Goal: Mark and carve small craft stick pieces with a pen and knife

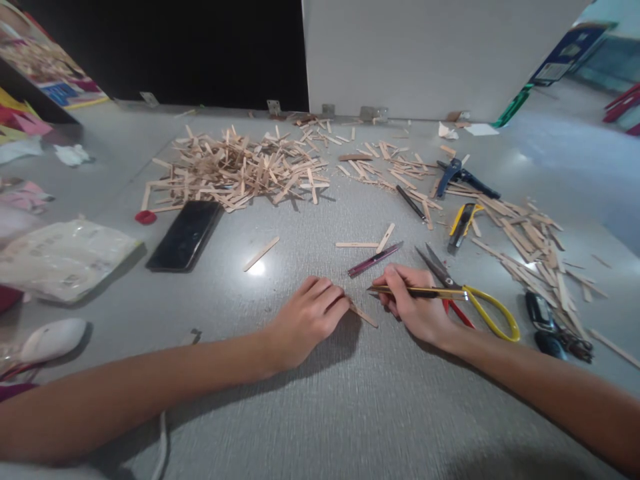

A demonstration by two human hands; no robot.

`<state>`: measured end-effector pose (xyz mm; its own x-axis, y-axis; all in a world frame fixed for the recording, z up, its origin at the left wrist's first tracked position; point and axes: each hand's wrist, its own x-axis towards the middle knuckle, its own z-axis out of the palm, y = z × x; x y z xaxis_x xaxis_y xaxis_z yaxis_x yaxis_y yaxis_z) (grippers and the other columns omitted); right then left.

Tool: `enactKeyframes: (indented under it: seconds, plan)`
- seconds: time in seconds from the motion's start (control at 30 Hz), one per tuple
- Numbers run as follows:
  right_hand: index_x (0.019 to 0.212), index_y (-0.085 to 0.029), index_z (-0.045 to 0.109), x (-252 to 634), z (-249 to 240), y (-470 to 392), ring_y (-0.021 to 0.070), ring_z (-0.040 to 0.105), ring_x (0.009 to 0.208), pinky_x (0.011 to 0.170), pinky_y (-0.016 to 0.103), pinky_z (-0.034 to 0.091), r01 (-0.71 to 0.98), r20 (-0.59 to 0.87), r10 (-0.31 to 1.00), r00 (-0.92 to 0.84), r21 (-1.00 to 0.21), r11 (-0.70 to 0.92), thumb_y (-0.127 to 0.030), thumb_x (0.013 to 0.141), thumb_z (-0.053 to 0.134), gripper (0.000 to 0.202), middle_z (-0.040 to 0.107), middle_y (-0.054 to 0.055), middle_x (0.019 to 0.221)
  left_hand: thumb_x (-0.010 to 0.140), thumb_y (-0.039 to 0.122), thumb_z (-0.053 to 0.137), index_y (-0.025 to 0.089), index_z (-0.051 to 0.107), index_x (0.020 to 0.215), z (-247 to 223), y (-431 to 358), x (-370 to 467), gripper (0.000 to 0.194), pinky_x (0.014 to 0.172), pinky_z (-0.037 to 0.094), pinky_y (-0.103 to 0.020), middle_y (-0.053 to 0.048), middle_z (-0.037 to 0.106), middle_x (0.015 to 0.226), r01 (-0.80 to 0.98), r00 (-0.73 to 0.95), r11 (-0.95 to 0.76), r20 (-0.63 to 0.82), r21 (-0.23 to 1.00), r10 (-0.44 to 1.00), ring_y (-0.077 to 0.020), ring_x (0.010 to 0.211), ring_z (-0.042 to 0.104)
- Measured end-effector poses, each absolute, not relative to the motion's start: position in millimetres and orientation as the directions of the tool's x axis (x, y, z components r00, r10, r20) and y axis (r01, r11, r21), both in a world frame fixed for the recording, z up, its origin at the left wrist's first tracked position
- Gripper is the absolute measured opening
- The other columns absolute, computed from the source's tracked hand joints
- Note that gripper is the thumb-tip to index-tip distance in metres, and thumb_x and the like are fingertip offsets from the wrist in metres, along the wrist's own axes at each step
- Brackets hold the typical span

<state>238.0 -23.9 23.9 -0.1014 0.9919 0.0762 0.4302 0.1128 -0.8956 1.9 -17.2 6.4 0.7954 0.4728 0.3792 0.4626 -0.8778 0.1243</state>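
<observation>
My left hand (pixel 314 317) rests on the grey table with its fingers curled over a wooden craft stick (pixel 364 315), whose right end pokes out from under the fingertips. In my right hand (pixel 413 303) is a yellow-and-black pencil (pixel 440 293), gripped like a writing tool, its tip pointing left toward the stick. Just above my right hand lies a purple pen-like tool (pixel 375 259). Two short sticks (pixel 357 245) touch or nearly touch behind it. Scissors (pixel 490 310) with yellow and red handles lie open beside my right hand, partly hidden by it.
A big heap of craft sticks (pixel 240 167) lies at the back, with more sticks (pixel 537 240) on the right. Around them are a black pen (pixel 411 203), a yellow cutter (pixel 464 223) and a dark blue hand tool (pixel 463 179). A phone (pixel 185 237) and a mouse (pixel 54 340) lie left.
</observation>
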Motion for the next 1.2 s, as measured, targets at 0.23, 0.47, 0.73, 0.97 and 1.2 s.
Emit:
enactKeyframes:
  seconds: [0.23, 0.47, 0.73, 0.97, 1.2]
  plan:
    - [0.07, -0.021, 0.063, 238.5, 22.6, -23.6, 0.0108, 0.047, 0.044, 0.042, 0.025, 0.035, 0.43, 0.081, 0.99, -0.113, -0.894, 0.122, -0.068, 0.107, 0.047, 0.062, 0.056, -0.001, 0.054, 0.109, 0.004, 0.045, 0.012, 0.071, 0.107, 4.7, -14.3, 3.3, 0.027, 0.083, 0.053, -0.037, -0.01, 0.072, 0.099, 0.481, 0.784, -0.869, 0.386, 0.116, 0.486, -0.0247, 0.092, 0.064]
    - [0.072, -0.021, 0.065, 238.8, 22.9, -23.0, 0.0118, 0.049, 0.044, 0.042, 0.025, 0.036, 0.439, 0.068, 0.992, -0.107, -0.892, 0.109, -0.068, 0.106, 0.048, 0.062, 0.056, -0.001, 0.054, 0.109, 0.003, 0.044, 0.017, 0.069, 0.114, -7.6, 3.5, 8.9, 0.029, 0.087, 0.057, -0.039, -0.007, 0.073, 0.102, 0.506, 0.706, -0.806, 0.39, 0.306, 0.591, -0.0241, 0.101, 0.068]
    - [0.072, -0.021, 0.066, 238.4, 21.3, -22.8, 0.0117, 0.048, 0.042, 0.041, 0.025, 0.037, 0.424, 0.087, 0.992, -0.089, -0.898, 0.117, -0.073, 0.105, 0.047, 0.064, 0.057, -0.001, 0.053, 0.109, 0.011, 0.053, 0.017, 0.072, 0.116, -9.3, 1.7, 6.2, 0.021, 0.087, 0.057, -0.041, -0.008, 0.074, 0.105, 0.575, 0.605, -0.75, 0.447, 0.327, 0.659, -0.0255, 0.099, 0.066]
    - [0.072, -0.021, 0.067, 238.9, 23.6, -23.5, 0.0114, 0.049, 0.042, 0.04, 0.025, 0.036, 0.424, 0.113, 0.993, -0.041, -0.898, 0.12, -0.069, 0.106, 0.047, 0.062, 0.06, 0.0, 0.055, 0.102, 0.006, 0.058, 0.019, 0.068, 0.096, -0.3, -8.7, 7.7, 0.017, 0.081, 0.057, -0.037, -0.004, 0.071, 0.093, 0.557, 0.569, -0.679, 0.376, 0.478, 0.731, -0.0227, 0.09, 0.065]
    - [0.072, -0.02, 0.066, 239.1, 22.2, -23.4, 0.0105, 0.048, 0.042, 0.04, 0.024, 0.037, 0.397, 0.11, 0.993, -0.044, -0.91, 0.119, -0.066, 0.107, 0.048, 0.061, 0.059, 0.0, 0.054, 0.099, 0.004, 0.052, 0.017, 0.063, 0.104, 13.2, -45.9, 7.9, 0.017, 0.08, 0.061, -0.042, -0.01, 0.073, 0.101, 0.638, 0.597, -0.709, 0.388, 0.3, 0.702, -0.0276, 0.092, 0.068]
